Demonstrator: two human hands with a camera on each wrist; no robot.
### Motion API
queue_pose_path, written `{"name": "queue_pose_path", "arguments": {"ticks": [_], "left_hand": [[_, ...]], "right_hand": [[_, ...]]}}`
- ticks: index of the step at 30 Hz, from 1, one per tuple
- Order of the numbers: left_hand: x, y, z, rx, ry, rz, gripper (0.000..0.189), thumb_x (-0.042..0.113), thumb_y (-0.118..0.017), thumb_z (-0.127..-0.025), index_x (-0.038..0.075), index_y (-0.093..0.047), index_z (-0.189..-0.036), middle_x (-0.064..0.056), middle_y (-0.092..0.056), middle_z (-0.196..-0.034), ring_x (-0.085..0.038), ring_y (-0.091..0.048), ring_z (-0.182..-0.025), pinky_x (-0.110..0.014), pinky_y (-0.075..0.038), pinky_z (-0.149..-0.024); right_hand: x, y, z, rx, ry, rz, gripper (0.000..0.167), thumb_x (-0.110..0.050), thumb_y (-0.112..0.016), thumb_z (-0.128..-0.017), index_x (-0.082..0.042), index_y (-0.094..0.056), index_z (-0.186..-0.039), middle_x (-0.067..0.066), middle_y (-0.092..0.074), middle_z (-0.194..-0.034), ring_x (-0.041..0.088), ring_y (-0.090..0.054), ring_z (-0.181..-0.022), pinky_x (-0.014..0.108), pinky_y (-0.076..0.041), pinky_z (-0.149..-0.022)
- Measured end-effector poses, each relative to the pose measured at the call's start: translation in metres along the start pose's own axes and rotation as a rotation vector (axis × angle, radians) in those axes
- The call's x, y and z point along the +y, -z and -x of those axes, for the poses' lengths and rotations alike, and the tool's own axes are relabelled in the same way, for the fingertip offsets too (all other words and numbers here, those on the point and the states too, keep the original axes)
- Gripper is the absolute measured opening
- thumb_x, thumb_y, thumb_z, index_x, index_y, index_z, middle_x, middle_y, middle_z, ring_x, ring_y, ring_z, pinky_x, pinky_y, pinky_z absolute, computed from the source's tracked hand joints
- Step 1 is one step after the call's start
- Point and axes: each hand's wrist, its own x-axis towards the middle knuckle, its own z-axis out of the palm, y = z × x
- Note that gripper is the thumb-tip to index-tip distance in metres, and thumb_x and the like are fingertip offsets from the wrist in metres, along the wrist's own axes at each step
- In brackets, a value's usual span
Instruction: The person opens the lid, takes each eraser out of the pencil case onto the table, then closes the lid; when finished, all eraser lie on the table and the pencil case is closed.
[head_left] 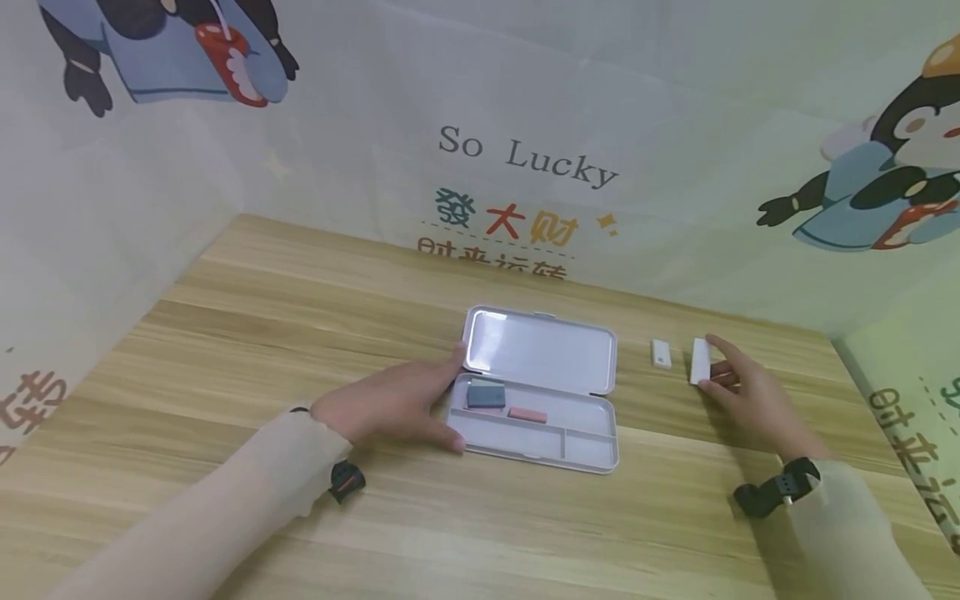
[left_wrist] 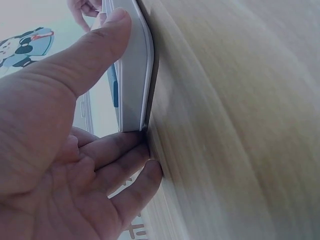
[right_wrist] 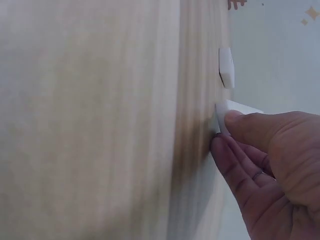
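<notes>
A white pencil case (head_left: 591,453) lies with its lid (head_left: 542,350) raised back. My left hand (head_left: 397,404) holds the case's left end, thumb at the front corner and fingers by the hinge side; the left wrist view shows the thumb (left_wrist: 107,45) against the case wall (left_wrist: 135,85). Inside, a blue-grey block (head_left: 486,396) rests over paler pieces, and a pink block (head_left: 527,414) lies beside it. Right of the case, my right hand (head_left: 753,392) pinches a long white rectangular block (head_left: 701,361) between thumb and fingers. In the right wrist view, the thumb partly covers this block (right_wrist: 245,107).
A smaller white block (head_left: 661,353) with a dark mark lies on the wooden table (head_left: 465,533), between the case and my right hand. Dividers (head_left: 564,443) split the case's tray into compartments. A printed cloth (head_left: 360,125) hangs around the table's back and sides.
</notes>
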Motion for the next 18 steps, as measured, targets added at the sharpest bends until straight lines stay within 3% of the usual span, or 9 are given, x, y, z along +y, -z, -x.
{"name": "queue_pose_path", "arguments": {"ticks": [13,18], "left_hand": [[0.0002,-0.0005,-0.0018,-0.003,-0.007,-0.003,0.126,0.046,-0.089,-0.082,0.008,-0.006,-0.169,-0.014,-0.032,-0.172,-0.031,-0.039,-0.157,-0.047,-0.033,-0.13],[-0.0002,-0.0008,-0.0019,-0.002,-0.005,-0.008,0.126,0.046,-0.089,-0.082,0.008,-0.005,-0.169,-0.015,-0.033,-0.171,-0.031,-0.039,-0.156,-0.047,-0.033,-0.13]], "right_hand": [[0.0084,0.0079,-0.0072,-0.106,-0.064,-0.012,0.067,-0.006,-0.065,-0.102,0.015,-0.032,-0.155,0.041,-0.064,-0.122,0.052,-0.068,-0.11,0.062,-0.058,-0.095],[0.0105,0.0102,-0.0106,-0.148,-0.08,-0.025,0.066,-0.007,-0.065,-0.103,0.015,-0.031,-0.156,0.04,-0.063,-0.124,0.052,-0.067,-0.112,0.054,-0.06,-0.09]]}}
